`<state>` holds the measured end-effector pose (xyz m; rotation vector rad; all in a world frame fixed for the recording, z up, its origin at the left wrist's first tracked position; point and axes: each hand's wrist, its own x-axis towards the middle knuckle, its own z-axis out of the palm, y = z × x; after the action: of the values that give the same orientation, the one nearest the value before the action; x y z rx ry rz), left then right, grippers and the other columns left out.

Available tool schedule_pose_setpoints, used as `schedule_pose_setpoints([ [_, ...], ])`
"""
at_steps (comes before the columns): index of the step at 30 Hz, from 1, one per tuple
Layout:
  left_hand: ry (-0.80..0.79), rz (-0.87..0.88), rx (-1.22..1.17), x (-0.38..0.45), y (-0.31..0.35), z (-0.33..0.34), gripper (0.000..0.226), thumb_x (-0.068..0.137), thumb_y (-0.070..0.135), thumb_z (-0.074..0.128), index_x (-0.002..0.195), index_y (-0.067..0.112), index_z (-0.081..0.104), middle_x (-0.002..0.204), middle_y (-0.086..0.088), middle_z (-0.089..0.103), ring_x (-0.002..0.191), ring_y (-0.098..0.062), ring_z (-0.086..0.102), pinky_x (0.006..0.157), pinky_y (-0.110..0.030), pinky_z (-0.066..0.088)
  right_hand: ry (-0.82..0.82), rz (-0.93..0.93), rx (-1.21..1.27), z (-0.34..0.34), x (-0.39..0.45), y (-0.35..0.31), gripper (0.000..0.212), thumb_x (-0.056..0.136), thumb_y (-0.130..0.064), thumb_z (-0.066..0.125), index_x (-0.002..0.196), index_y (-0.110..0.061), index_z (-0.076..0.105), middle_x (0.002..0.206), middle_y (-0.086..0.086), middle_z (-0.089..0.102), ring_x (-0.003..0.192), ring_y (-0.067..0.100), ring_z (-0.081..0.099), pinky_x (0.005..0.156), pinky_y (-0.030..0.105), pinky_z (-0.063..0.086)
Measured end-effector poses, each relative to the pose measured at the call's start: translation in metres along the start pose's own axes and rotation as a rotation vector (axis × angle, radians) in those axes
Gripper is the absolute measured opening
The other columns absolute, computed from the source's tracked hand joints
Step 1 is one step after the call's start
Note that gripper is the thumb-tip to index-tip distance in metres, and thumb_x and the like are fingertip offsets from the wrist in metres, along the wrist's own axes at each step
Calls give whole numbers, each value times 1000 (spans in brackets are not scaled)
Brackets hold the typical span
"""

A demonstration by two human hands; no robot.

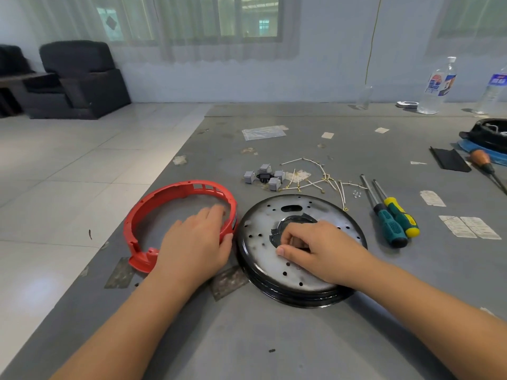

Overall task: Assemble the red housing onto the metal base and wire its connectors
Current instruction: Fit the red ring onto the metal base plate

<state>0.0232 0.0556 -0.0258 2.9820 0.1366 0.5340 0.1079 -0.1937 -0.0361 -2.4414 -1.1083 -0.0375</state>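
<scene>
The round metal base (296, 250) lies flat on the grey surface (274, 338), w/ a dark hole in its middle. The R hand (315, 250) rests on the base, fingers curled at the edge of that hole; can't tell if they grip anything. Just left of the base, almost touching it, lies the red housing (175, 212), a ring w/ a gap on its near side. The L hand (197, 239) holds the ring's right side, fingers inside the ring & thumb outside. The 2 hands are apart, one on each part. Behind the base sit small grey connectors (263, 176) in a bunch, & thin white wires (321, 182) lie beside them. Right of the base lie 2 screwdrivers (392, 215) side by side, one green-black, one green-yellow. Far behind the base, to the right, stand 2 clear bottles (439, 86).
</scene>
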Motion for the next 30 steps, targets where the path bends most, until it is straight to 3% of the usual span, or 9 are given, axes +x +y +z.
schedule_pose_setpoints([
  [5,-57,-68,71,-1,-5,1,26,101,53,46,98,28,47,105,6,67,101,-23,66,65,-35,38,75,23,80,-11,12,-4,19,89,-50,65,95,-32,63,88,-17,58,89,-2,56,75,12,43],
  [8,5,-75,5,1,-9,-3,21,102,49,47,105,29,51,105,6,69,99,-27,66,69,-38,47,79,65,118,-16,27,-8,13,92,-44,67,95,-31,65,90,-15,62,87,-2,58,71,11,41],
  [11,97,7,-268,7,-13,-8,19,102,37,55,119,30,61,106,11,71,100,-21,67,79,-41,53,89,154,280,-13,47,-15,18,96,-39,65,110,-29,67,100,-15,68,90,-1,63,80,16,48],
  [14,106,98,-603,16,-9,-15,24,99,32,58,121,29,68,107,19,73,101,-2,67,87,-25,51,115,259,734,-11,65,-26,24,101,-30,60,123,-21,64,112,1,73,91,13,70,85,29,57],
  [18,76,184,-770,25,-6,-21,25,96,31,60,119,33,69,111,28,70,102,4,66,84,-9,45,127,366,1410,-17,70,-34,34,94,-44,65,112,-15,66,104,10,74,88,22,72,80,35,60],
  [21,58,320,-636,28,-1,-18,28,96,31,61,122,30,71,106,21,72,97,2,64,84,-14,45,157,384,1584,-25,69,-27,44,84,-53,72,106,-15,66,101,10,72,88,24,72,79,39,59],
  [25,-14,412,-502,25,14,-3,34,96,41,59,125,27,70,96,22,64,87,-2,53,82,-17,41,120,413,1691,-30,64,-22,22,82,-22,74,100,-14,64,86,9,69,71,20,69,67,34,59],
  [28,1,382,-503,28,15,1,38,95,57,51,116,34,73,93,21,66,89,-4,57,88,-35,47,150,398,1751,-33,61,-14,30,75,-11,70,104,-11,62,73,5,62,58,14,63,56,27,55],
  [30,121,248,-549,34,10,1,41,95,58,47,112,34,76,103,16,70,105,-12,61,99,-45,43,173,431,1781,-37,60,-6,30,72,-10,67,101,-13,60,69,1,57,51,10,57,51,23,51],
])
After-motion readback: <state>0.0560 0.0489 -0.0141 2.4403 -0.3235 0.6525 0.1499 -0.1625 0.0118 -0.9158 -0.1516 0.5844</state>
